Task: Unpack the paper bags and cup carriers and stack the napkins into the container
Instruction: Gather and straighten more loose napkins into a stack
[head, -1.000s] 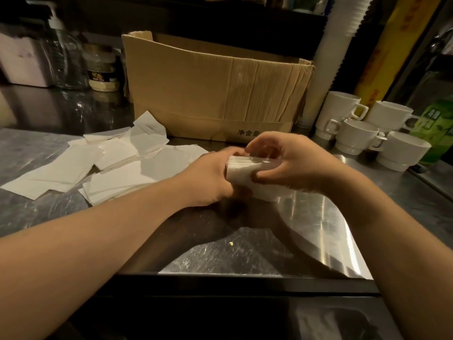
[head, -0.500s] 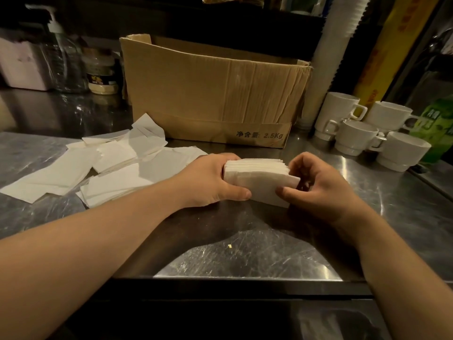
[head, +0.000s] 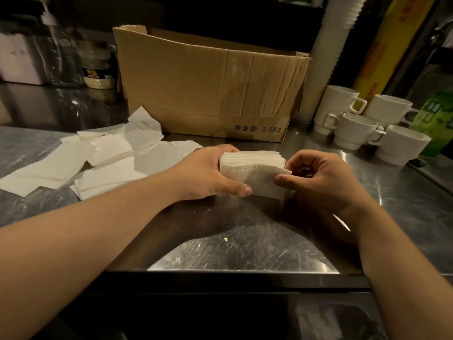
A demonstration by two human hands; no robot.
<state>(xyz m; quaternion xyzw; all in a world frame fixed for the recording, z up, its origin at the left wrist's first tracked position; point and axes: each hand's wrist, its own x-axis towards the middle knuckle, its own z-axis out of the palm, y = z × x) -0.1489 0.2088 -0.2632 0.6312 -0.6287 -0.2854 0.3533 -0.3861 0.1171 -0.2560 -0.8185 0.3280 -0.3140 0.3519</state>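
A stack of white napkins (head: 255,168) stands on edge on the steel counter (head: 245,246), held between both hands. My left hand (head: 208,173) grips its left end, thumb on the near face. My right hand (head: 318,180) holds the right end, thumb on the front napkin and fingers curled behind. Several loose white napkins (head: 98,163) lie scattered flat on the counter to the left. An open cardboard box (head: 208,84) stands just behind the stack.
Several white ceramic mugs (head: 355,126) are stacked at the right, beside a tall column of white cups (head: 328,50) and a green carton (head: 438,119). A pump bottle (head: 58,57) and a jar (head: 98,69) stand at the back left. The counter's front edge runs below my forearms.
My right hand came off the top of the stack and dropped to its right end. The stack now stands squared between both hands, slightly nearer to me.
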